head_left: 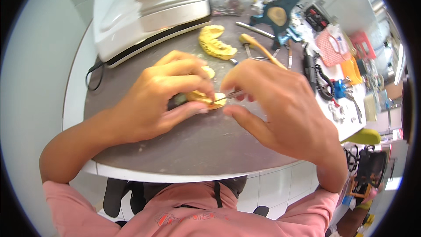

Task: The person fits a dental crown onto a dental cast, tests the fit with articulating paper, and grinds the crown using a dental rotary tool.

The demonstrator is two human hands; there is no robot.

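Observation:
Over the middle of the grey bench mat, my left hand is closed around a yellow dental cast. Its fingers and thumb cover much of the cast. My right hand pinches a thin metal instrument, whose narrow tip lies against the right end of the cast. Motion blurs the right hand, and its fingers hide the rest of the instrument. Beyond both hands, another yellow dental cast, horseshoe-shaped with a row of teeth, rests on the mat.
A white machine with a ribbed hose stands far left. Behind my right hand lie a wooden-handled tool, a metal rod and a dark teal frame. A black coiled cord is at right. The bench's white edge curves before me.

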